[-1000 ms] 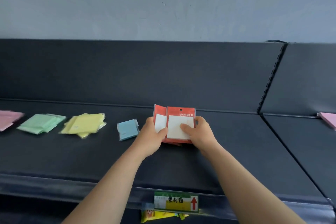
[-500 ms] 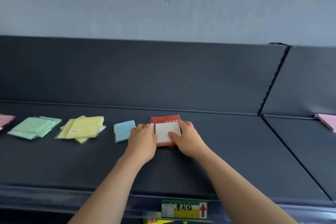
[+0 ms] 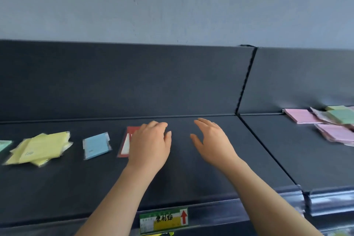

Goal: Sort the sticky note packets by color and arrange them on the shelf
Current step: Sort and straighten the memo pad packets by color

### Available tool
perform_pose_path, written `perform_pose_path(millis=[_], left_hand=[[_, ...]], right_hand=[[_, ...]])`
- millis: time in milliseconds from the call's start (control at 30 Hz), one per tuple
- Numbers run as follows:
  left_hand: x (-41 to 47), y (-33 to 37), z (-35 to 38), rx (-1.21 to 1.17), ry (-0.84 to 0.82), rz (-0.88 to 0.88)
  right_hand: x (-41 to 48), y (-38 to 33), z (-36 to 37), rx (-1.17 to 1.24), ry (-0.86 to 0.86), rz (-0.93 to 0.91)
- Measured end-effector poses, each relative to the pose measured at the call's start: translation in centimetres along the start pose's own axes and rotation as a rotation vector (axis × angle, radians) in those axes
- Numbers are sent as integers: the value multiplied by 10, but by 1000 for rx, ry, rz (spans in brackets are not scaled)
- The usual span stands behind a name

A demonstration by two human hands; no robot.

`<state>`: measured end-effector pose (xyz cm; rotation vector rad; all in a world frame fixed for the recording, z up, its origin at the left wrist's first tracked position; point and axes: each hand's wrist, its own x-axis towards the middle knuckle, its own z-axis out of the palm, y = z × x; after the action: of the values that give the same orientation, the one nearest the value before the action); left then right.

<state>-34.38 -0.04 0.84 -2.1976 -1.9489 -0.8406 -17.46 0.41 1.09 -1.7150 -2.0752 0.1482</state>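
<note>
Over the dark shelf [image 3: 191,178] below a grey wall [image 3: 172,5], left hand [image 3: 151,143] and right hand [image 3: 212,140] hover with fingers released.

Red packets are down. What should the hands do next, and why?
Probably reach the right hand to the mixed pile on the right: it is open and empty, the red packets lie under the left hand, and pink and green are jumbled there.

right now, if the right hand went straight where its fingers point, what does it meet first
Likely the dark back panel: only bare shelf lies ahead of the right hand. The pink packets sit off to its right.
</note>
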Motion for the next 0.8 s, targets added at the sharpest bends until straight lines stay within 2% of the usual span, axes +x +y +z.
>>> perform_pose_path(millis=[400, 600, 800], left_hand=[[12, 152, 55, -94, -70, 196], [23, 248, 100, -124, -131, 197], [42, 334, 148, -114, -260, 209]], right_hand=[[-45, 140, -66, -75, 90, 204], [-58, 250, -117, -127, 96, 256], [-62, 367, -143, -237, 25, 351]])
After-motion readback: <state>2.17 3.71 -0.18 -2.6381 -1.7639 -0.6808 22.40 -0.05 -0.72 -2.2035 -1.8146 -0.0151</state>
